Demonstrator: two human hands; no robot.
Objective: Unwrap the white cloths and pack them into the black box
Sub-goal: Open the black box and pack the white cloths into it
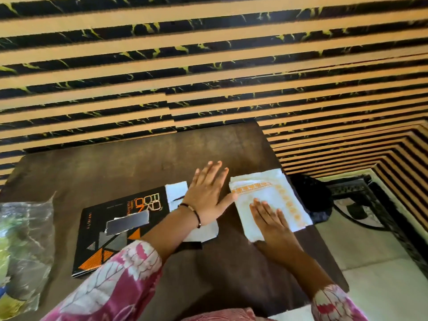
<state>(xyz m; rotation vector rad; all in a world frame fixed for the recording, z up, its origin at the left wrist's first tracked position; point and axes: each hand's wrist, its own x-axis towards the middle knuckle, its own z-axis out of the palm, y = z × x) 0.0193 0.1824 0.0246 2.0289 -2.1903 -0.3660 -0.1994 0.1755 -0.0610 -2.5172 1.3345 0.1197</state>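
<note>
Where both hands press, the white cloth (268, 200) lies folded, orange-trimmed.

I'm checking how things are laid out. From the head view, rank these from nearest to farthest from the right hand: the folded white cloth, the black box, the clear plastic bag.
1. Folded white cloth: right under the right hand.
2. Black box: to its left, past the left hand.
3. Clear plastic bag: at the table's far left edge.

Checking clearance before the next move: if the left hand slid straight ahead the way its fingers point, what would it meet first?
Probably nothing close: the left hand points up-table over bare brown table. The striped wall behind the far edge comes first. The folded white cloth lies to its right, off that line.
</note>
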